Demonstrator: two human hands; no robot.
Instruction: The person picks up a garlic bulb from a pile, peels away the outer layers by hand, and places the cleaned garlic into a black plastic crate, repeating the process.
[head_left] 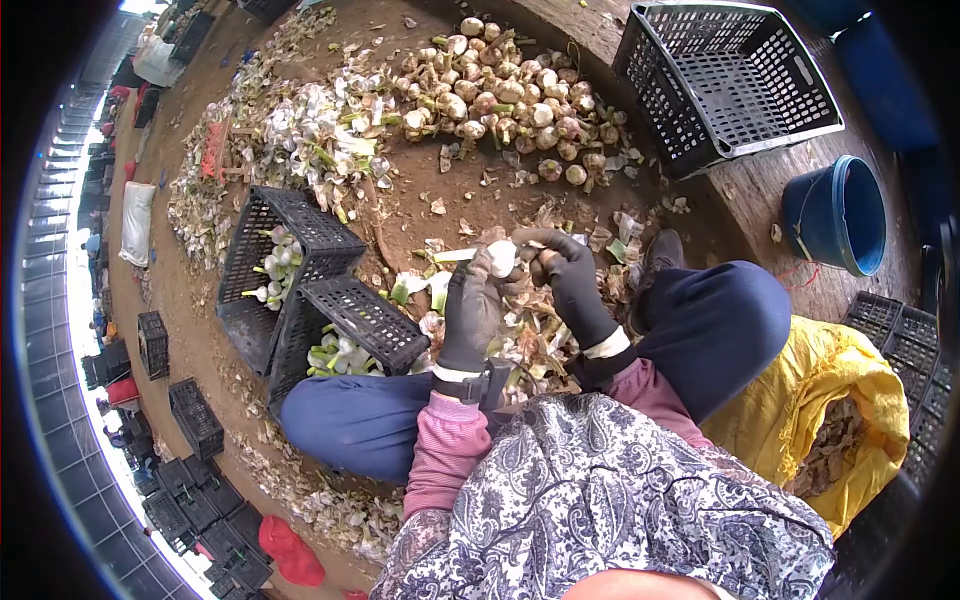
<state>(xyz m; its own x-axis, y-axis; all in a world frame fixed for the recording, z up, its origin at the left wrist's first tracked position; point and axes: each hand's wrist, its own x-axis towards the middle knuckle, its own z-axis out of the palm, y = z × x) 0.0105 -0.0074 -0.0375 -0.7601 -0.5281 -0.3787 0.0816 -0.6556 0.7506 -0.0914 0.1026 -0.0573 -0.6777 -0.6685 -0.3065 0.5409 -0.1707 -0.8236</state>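
Note:
A white garlic bulb (pixel 502 257) with its stem pointing left is in the fingers of my left hand (pixel 472 312), which wears a dark glove. My right hand (pixel 575 285), also gloved, is beside the bulb with its fingers curled; what its fingertips hold, if anything, is too small to name. Loose peels (pixel 530 345) lie on the ground beneath both hands. Beyond them is a pile of untrimmed garlic bulbs (pixel 510 92). Cleaned white bulbs (pixel 280 262) are in a tipped black crate (pixel 240 305) at the left.
An empty black crate (pixel 690 125) and a blue bucket (pixel 800 210) stand at the right on a wooden board (pixel 745 200). A yellow sack (pixel 800 385) with husks is by my right knee. Peel heaps (pixel 325 125) cover the ground at upper left.

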